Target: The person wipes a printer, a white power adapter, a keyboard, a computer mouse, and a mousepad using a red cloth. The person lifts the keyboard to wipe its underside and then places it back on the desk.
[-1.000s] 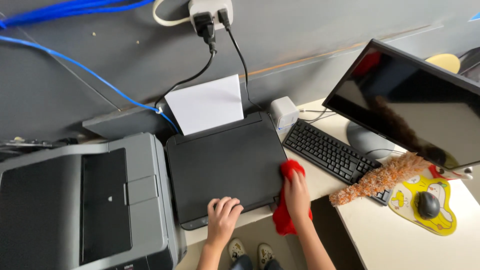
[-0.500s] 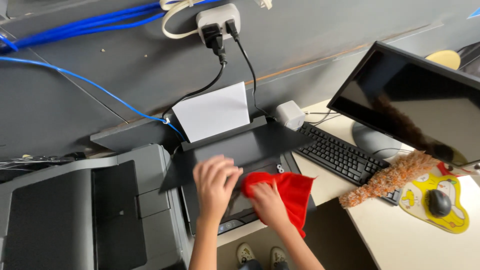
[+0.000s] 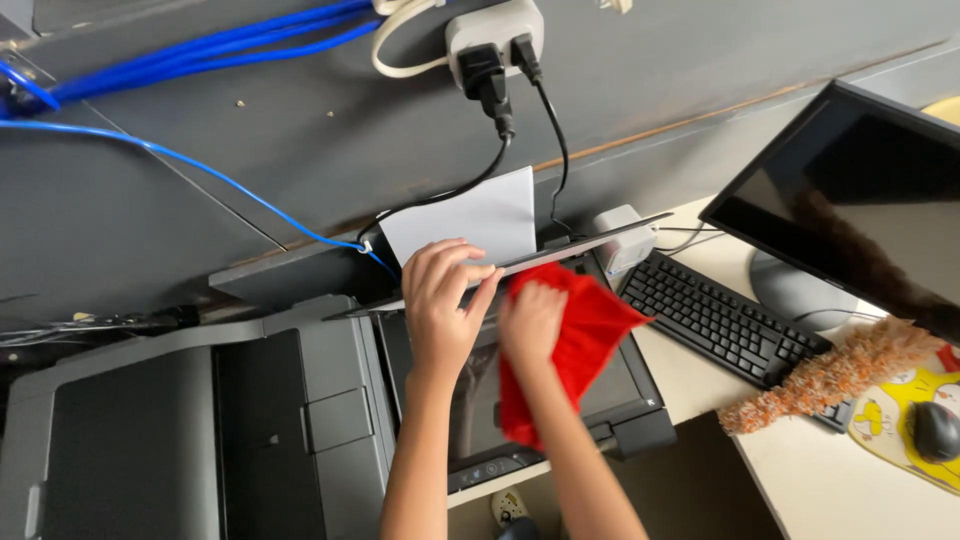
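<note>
A black flatbed printer [image 3: 630,425] sits on the desk with its scanner lid [image 3: 590,247] raised nearly upright. My left hand [image 3: 442,305] grips the lid's front edge and holds it up. My right hand [image 3: 532,318] presses a red cloth [image 3: 585,335] against the scanner bed just under the lid. White paper [image 3: 470,222] stands in the rear feed tray behind the lid.
A large grey printer [image 3: 190,430] stands at the left. Right of the black printer lie a black keyboard [image 3: 725,320], a fluffy orange duster [image 3: 835,375], a mouse [image 3: 937,430] on a yellow pad and a dark monitor [image 3: 860,210]. Blue cables [image 3: 190,165] and a power strip [image 3: 490,35] run along the grey wall.
My left hand has lifted the scanner lid from flat to nearly upright. My right hand has carried the red cloth from the printer's right edge onto the scanner bed.
</note>
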